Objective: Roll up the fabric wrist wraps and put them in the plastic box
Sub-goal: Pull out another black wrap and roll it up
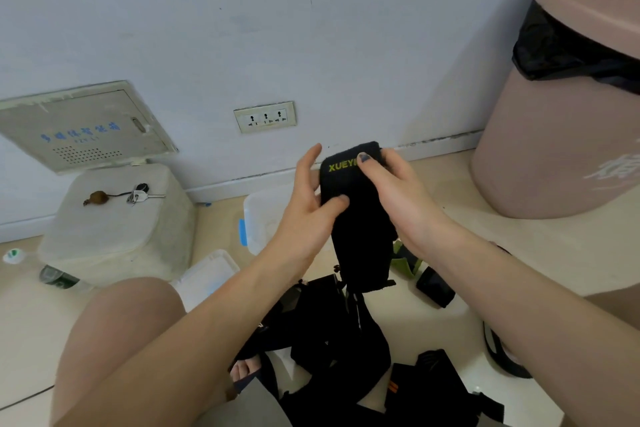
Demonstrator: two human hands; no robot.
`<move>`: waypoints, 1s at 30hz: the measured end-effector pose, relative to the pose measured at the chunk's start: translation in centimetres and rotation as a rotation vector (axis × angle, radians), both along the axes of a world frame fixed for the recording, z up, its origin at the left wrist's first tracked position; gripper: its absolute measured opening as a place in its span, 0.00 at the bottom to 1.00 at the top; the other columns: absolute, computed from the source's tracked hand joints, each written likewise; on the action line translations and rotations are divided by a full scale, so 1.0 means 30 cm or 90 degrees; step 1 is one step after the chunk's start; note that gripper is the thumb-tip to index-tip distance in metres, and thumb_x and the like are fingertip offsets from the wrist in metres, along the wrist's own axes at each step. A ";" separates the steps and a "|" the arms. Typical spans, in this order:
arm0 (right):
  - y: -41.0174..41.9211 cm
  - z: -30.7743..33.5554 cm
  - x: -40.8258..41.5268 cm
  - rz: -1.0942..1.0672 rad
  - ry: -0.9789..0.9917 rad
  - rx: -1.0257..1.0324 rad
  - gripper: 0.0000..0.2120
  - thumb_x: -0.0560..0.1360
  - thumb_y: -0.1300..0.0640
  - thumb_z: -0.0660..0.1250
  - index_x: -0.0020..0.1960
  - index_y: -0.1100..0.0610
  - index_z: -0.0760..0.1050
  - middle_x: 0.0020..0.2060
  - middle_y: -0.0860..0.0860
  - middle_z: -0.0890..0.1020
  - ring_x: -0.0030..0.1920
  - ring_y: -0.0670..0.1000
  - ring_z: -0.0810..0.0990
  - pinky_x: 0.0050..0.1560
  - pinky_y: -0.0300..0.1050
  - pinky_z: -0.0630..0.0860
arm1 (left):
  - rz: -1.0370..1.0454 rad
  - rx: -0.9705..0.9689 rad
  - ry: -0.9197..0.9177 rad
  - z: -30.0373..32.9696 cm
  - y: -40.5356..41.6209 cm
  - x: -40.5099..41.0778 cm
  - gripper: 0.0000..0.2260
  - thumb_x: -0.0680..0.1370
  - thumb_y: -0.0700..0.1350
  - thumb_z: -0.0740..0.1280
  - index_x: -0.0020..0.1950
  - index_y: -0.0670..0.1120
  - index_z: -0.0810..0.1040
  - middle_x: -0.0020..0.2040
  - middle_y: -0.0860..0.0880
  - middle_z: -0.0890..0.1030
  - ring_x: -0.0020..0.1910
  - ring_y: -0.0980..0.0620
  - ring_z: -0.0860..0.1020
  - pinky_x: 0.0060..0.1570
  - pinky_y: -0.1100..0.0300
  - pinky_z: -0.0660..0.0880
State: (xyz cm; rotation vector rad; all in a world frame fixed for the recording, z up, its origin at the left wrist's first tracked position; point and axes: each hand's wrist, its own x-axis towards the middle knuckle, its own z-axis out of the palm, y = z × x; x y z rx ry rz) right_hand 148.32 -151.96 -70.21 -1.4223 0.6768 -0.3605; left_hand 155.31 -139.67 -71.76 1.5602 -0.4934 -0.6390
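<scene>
Both hands raised, left hand (308,198) and right hand (391,184) pinching black wrist wrap (353,218) hanging between them

Light: soft and even, rather cool; my hands make almost no shadow on the floor (540,253).
Glare: small bright reflection on the glossy floor tiles at the lower right.
Sharpness: a little soft everywhere; the blue letters on the wall panel (83,126) are not readable.
Distortion: wide-angle; the pink bin (554,135) leans strongly, and the baseboard curves.
Dark areas: the black fabric pile (332,333) shows few details.
</scene>
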 end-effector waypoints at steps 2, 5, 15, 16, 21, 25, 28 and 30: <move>0.010 -0.007 -0.009 0.062 0.025 -0.006 0.10 0.83 0.48 0.65 0.60 0.49 0.79 0.52 0.49 0.87 0.52 0.49 0.87 0.61 0.54 0.81 | 0.060 -0.044 0.036 0.005 -0.002 0.028 0.34 0.81 0.29 0.61 0.79 0.59 0.62 0.64 0.50 0.80 0.61 0.47 0.82 0.60 0.51 0.79; 0.030 -0.018 -0.020 0.093 0.049 -0.075 0.09 0.84 0.50 0.63 0.58 0.49 0.81 0.49 0.49 0.88 0.50 0.50 0.87 0.56 0.52 0.83 | 0.083 -0.063 0.087 0.011 0.002 0.047 0.29 0.82 0.34 0.62 0.77 0.61 0.64 0.59 0.48 0.80 0.54 0.46 0.81 0.46 0.55 0.80; 0.022 -0.023 -0.024 0.092 0.094 -0.018 0.13 0.83 0.42 0.61 0.59 0.49 0.76 0.52 0.51 0.85 0.52 0.52 0.86 0.59 0.59 0.82 | 0.005 0.002 0.019 -0.001 0.013 0.010 0.32 0.78 0.31 0.63 0.73 0.64 0.69 0.58 0.49 0.83 0.59 0.48 0.82 0.61 0.51 0.79; 0.026 -0.025 -0.028 0.109 0.115 -0.045 0.13 0.83 0.43 0.60 0.59 0.50 0.76 0.52 0.52 0.85 0.52 0.53 0.86 0.59 0.58 0.82 | 0.029 -0.010 0.034 0.001 0.013 0.021 0.32 0.78 0.31 0.63 0.72 0.63 0.70 0.58 0.47 0.82 0.60 0.45 0.82 0.63 0.48 0.79; 0.024 -0.024 -0.027 0.087 0.075 -0.127 0.09 0.85 0.52 0.61 0.59 0.52 0.79 0.49 0.52 0.86 0.49 0.53 0.86 0.51 0.52 0.83 | 0.014 0.005 0.015 -0.001 0.013 0.026 0.29 0.79 0.37 0.65 0.73 0.64 0.67 0.61 0.51 0.80 0.57 0.53 0.82 0.56 0.54 0.80; 0.009 -0.027 -0.028 0.061 0.058 -0.062 0.08 0.83 0.52 0.64 0.57 0.53 0.80 0.49 0.52 0.87 0.49 0.53 0.87 0.52 0.52 0.84 | -0.015 0.022 0.000 -0.020 0.014 0.011 0.29 0.76 0.35 0.67 0.71 0.61 0.70 0.61 0.55 0.80 0.59 0.57 0.81 0.59 0.55 0.80; 0.007 -0.041 -0.044 0.155 0.099 0.008 0.11 0.80 0.49 0.69 0.60 0.52 0.79 0.51 0.53 0.87 0.51 0.55 0.87 0.56 0.56 0.84 | 0.054 -0.030 0.059 -0.007 0.015 0.040 0.26 0.77 0.32 0.66 0.70 0.56 0.74 0.63 0.50 0.80 0.63 0.48 0.80 0.60 0.52 0.80; 0.008 -0.053 -0.062 0.243 0.114 -0.002 0.12 0.77 0.55 0.72 0.61 0.51 0.79 0.51 0.53 0.87 0.52 0.54 0.87 0.57 0.54 0.83 | 0.093 -0.065 0.107 0.003 0.017 0.057 0.25 0.79 0.30 0.64 0.70 0.53 0.75 0.62 0.49 0.80 0.61 0.48 0.80 0.60 0.53 0.80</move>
